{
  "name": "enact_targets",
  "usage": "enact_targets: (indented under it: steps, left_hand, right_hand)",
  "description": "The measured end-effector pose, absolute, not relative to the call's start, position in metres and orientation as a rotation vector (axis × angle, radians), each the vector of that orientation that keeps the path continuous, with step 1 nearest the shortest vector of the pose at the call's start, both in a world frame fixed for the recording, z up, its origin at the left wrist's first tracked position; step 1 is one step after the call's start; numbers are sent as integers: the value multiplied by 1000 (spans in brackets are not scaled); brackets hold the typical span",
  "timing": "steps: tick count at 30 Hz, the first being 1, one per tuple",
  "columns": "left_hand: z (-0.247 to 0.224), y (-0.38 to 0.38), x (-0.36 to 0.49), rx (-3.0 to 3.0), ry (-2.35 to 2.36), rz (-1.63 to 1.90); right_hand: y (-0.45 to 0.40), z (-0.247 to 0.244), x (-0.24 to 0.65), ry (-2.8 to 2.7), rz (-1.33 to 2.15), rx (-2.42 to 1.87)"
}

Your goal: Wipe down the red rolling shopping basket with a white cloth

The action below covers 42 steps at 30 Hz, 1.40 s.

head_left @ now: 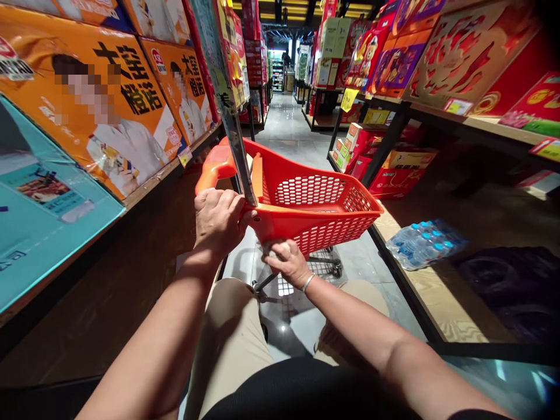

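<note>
An orange-red plastic shopping cart (319,213) with perforated basket walls stands in front of my knees. My left hand (221,219) is closed around the near end of its handle, by the foot of a worn metal pole (238,146) that rises from the cart. Below the basket's near side, my right hand (289,262) is closed on a small whitish wad, perhaps a cloth, and presses against the cart's lower corner. Part of the wad is hidden by my fingers. The cart's wheeled base (324,265) shows underneath.
Stacked orange cartons (144,105) and a light-blue box (52,204) line the left shelf. Red gift boxes (402,175) fill the right shelves. A shrink-wrapped pack of water bottles (426,242) lies on the low right shelf. A tiled aisle (284,116) runs ahead.
</note>
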<state>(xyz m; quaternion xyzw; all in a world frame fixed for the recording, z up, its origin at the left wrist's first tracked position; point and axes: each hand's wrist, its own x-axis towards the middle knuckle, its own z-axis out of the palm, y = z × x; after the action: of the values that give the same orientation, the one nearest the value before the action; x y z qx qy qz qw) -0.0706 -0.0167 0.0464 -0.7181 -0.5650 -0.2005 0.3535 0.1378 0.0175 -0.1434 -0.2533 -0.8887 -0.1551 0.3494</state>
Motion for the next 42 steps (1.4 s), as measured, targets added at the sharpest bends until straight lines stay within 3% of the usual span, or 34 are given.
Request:
enact_targets:
  steps: [4,11,19,27,34,42]
  left_hand:
    - [46,-15,-72,-1873,-1473,-525]
    - [45,-15,-73,-1898,-1512,-542]
    - [44,-18,-73,-2011,-1629,-745]
    - [23,-26,-48,-1747,-1579,-1004]
    - [18,-9,-8,-2186,-1321,-805]
    - [15,10,6,-2114,-1447,-585]
  right_hand:
    - [0,-175,153,-2407,-378,-716]
    - [44,-95,176,-1917,-436,-756]
    - [20,-156,185,-2230,-318,-891]
    - [50,-83,223,-1815,-369,-950]
    - [34,-128,213,-2076,-340,-1020]
    - [40,-41,195,-1990,-228,-964]
